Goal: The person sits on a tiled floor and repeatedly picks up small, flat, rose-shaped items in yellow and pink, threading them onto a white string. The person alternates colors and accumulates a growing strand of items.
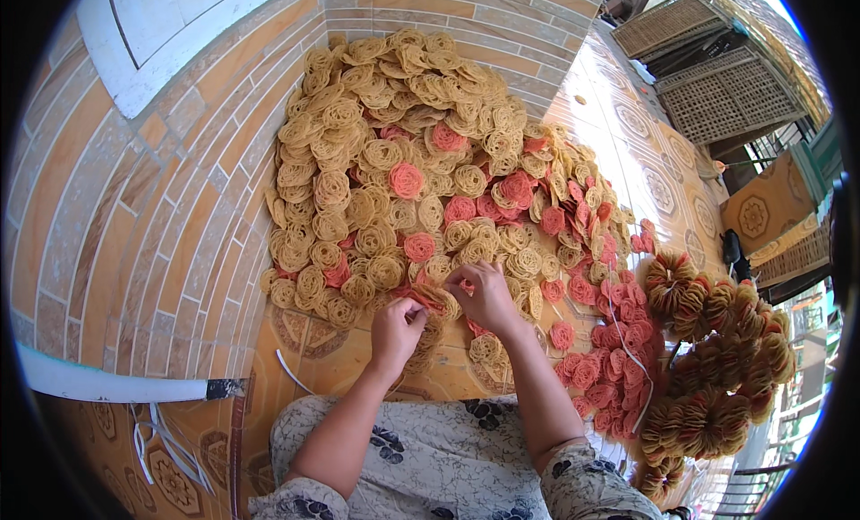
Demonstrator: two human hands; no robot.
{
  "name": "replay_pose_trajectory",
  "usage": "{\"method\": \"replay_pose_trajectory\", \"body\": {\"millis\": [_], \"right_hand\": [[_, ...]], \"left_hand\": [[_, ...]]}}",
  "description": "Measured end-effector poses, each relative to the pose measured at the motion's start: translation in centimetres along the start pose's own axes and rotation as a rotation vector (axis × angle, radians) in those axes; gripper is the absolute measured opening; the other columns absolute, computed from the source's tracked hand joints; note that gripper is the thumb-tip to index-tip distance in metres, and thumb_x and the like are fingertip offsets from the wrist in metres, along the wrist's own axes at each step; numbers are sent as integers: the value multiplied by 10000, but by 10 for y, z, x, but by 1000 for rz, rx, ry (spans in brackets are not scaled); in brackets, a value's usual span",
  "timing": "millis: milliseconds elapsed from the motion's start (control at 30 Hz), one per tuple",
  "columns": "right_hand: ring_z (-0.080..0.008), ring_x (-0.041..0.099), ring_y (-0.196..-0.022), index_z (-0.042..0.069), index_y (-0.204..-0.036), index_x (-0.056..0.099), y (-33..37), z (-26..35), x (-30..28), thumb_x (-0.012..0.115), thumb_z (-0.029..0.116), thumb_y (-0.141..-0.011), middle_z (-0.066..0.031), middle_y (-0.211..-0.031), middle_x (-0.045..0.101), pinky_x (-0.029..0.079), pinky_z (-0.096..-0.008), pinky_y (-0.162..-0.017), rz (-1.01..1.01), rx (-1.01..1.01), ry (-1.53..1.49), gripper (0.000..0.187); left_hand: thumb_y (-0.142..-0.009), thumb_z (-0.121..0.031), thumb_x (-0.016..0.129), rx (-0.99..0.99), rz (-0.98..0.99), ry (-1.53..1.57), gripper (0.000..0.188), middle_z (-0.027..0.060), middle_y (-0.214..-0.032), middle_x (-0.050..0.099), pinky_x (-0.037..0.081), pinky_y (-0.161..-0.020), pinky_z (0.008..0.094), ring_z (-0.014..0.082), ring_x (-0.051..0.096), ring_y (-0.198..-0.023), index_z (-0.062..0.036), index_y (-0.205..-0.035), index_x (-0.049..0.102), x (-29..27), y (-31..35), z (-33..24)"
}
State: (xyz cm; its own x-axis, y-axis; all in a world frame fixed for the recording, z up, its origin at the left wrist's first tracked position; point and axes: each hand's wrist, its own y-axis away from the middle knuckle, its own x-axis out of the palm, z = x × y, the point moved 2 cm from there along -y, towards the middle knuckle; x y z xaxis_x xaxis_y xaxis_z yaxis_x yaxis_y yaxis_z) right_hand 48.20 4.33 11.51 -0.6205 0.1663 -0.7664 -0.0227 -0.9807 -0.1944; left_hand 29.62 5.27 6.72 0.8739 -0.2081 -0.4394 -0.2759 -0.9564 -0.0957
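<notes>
In front of me, a large heap of round, lacy crackers made of thin coiled strands, mostly yellow [376, 269] with pink ones [407, 180] among them, spreads over the floor. My left hand [397, 336] is closed, pinching a small stack of yellow and pink crackers [434, 299] on edge, just above the near side of the heap. Close on its right, my right hand [490, 298] has thumb and fingers pressed together by a bit of pink. What sits between those fingertips is too small to make out.
Thick bundles of crackers packed on edge [717, 421] lie at the right, beside a pink pile [618, 359] crossed by a thin white strip [627, 350]. More white strips [166, 439] hang at lower left below a white bar [125, 382]. Brick-patterned walls [170, 206] bound the left and back.
</notes>
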Motion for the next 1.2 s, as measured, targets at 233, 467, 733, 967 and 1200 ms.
{"method": "replay_pose_trajectory", "body": {"millis": [233, 467, 733, 967, 1200], "right_hand": [[-351, 511, -1102, 19, -1016, 666, 0, -54, 11, 703, 121, -770, -142, -1179, 568, 410, -419, -939, -334, 304, 323, 269], [-134, 601, -677, 2, -912, 644, -1, -64, 14, 709, 183, -835, -69, -756, 648, 461, -286, -591, -58, 473, -295, 207], [-90, 500, -656, 12, -936, 632, -2, -45, 10, 663, 243, -893, -12, -734, 612, 424, -272, -623, 1, 419, -414, 237], [-134, 511, -659, 22, -962, 629, -3, -37, 8, 654, 228, -888, -45, -740, 607, 426, -301, -632, -64, 301, -275, 220], [-126, 585, -953, 34, -914, 568, 2, -40, 5, 539, 27, -931, -56, -998, 650, 458, -292, -866, 114, 99, -633, 35]], "left_hand": [[-842, -100, 686, -172, 87, 285, 124, 75, -674, 658, 462, -515, 265, 127, 623, -548, 21, -829, 663, 6, -3, 18], [-866, -132, 682, -223, 165, 311, 148, 37, -670, 649, 445, -506, 234, 77, 589, -536, 15, -881, 673, 10, 0, 20], [-877, -129, 677, -342, 160, 499, 153, 35, -736, 664, 458, -526, 221, 66, 571, -555, 20, -916, 670, 10, -2, 26], [-881, -138, 677, -481, 257, 672, 152, 27, -784, 668, 462, -570, 210, 62, 574, -622, 2, -937, 685, 5, -3, 20], [-879, -136, 681, -611, 382, 718, 152, 14, -799, 660, 448, -593, 198, 48, 538, -623, -13, -970, 680, 3, -2, 23]]}}
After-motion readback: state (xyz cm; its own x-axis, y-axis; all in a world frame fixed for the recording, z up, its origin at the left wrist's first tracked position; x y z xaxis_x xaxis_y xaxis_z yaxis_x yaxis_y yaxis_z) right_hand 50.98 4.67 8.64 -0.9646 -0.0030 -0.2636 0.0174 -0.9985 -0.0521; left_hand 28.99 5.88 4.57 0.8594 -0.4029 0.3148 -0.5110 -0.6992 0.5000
